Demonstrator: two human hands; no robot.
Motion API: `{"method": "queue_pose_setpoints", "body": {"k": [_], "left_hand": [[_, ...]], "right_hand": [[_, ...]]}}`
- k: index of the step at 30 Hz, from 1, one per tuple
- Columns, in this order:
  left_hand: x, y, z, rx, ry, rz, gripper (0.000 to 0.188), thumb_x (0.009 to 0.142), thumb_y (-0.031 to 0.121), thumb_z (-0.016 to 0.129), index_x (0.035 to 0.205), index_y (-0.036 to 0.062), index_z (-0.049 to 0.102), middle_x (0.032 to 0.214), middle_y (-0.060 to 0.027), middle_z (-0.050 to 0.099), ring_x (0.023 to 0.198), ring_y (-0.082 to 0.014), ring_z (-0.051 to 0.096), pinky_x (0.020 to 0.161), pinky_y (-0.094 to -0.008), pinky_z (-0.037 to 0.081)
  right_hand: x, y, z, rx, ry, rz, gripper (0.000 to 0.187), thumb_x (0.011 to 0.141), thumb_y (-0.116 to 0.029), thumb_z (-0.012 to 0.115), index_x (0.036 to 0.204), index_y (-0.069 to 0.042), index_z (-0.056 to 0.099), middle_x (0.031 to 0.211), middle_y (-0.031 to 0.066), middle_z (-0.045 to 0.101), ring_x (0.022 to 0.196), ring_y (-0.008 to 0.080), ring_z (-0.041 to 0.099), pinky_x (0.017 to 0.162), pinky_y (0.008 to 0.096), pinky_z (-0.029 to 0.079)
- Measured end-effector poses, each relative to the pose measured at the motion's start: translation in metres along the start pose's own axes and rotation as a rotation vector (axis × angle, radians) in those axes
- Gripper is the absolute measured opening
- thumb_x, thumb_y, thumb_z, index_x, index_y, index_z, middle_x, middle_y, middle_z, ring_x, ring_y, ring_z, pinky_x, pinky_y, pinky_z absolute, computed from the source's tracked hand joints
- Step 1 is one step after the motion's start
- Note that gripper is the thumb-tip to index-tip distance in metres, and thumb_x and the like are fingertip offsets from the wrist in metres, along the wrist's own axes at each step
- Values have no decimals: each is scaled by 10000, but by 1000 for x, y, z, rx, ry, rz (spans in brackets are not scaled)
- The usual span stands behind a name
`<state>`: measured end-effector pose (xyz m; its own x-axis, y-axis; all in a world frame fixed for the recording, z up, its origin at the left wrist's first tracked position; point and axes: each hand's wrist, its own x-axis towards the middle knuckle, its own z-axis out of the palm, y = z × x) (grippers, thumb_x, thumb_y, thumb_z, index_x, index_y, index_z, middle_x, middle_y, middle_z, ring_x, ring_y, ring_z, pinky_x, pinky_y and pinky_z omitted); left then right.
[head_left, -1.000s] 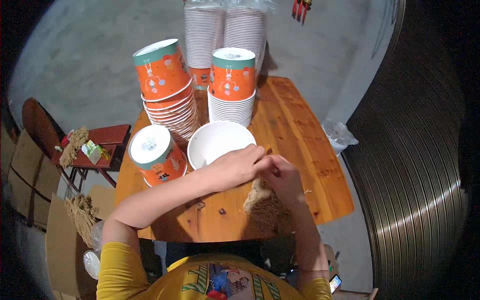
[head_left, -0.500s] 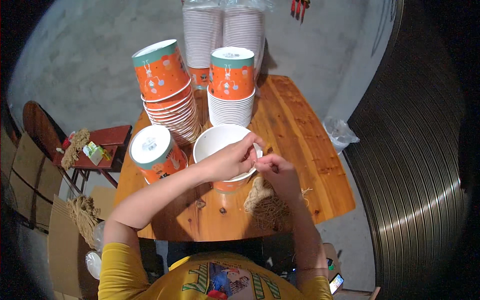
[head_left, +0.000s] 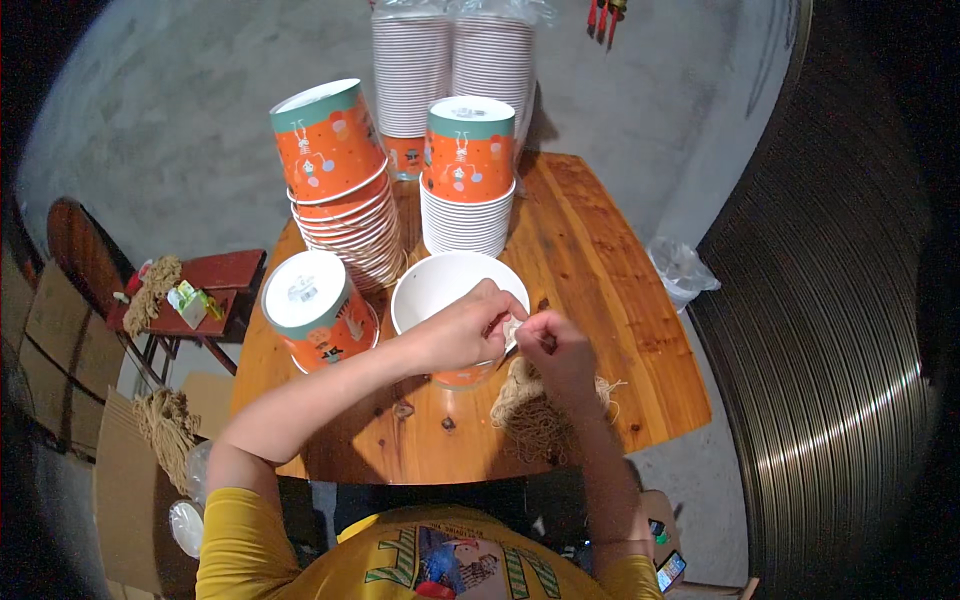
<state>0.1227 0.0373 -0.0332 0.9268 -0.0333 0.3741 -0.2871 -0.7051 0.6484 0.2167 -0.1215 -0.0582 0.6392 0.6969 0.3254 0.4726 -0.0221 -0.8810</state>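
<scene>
An open paper bucket [head_left: 428,282], white inside and orange outside, stands upright on the wooden table. My left hand [head_left: 462,328] reaches across its mouth, fingers closed at the right side of the rim, apparently gripping the wall there. Close against those fingertips, my right hand [head_left: 558,352] makes a pinch just outside the rim. Whatever lies in that pinch is too small to make out. Under my right wrist is a bundle of beige string [head_left: 530,415], with loose ends spreading to the right.
An upside-down orange bucket [head_left: 303,290] stands left of the open one. Behind are a leaning bucket stack [head_left: 335,180], a straighter stack [head_left: 468,160] and tall bagged stacks [head_left: 412,75]. A red bench [head_left: 225,275] holds more string; a ribbed dark shutter [head_left: 830,350] stands right.
My left fingers have curled down a little at the rim. My right hand has moved only slightly. The whole view has shifted a few pixels; the buckets otherwise stand as before.
</scene>
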Motion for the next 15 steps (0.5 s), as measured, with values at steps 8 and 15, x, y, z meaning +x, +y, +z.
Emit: {"method": "queue_pose_setpoints", "body": {"k": [8, 15], "left_hand": [[-7, 3, -11, -135, -56, -284, 259, 857, 161, 513, 1055, 8, 580, 834, -105, 602, 781, -174, 569, 733, -289, 454], [-5, -1, -11, -217, -117, -321, 216, 863, 178, 558, 994, 11, 596, 771, -57, 583, 746, -117, 540, 708, -273, 453]], "right_hand": [[-1, 13, 14, 80, 49, -12, 120, 850, -127, 633, 785, -52, 564, 591, -67, 457, 516, 17, 418, 457, 194, 339], [-2, 13, 17, 64, 79, -53, 142, 849, -134, 641, 770, -55, 553, 574, -68, 452, 497, 14, 406, 443, 198, 327]]}}
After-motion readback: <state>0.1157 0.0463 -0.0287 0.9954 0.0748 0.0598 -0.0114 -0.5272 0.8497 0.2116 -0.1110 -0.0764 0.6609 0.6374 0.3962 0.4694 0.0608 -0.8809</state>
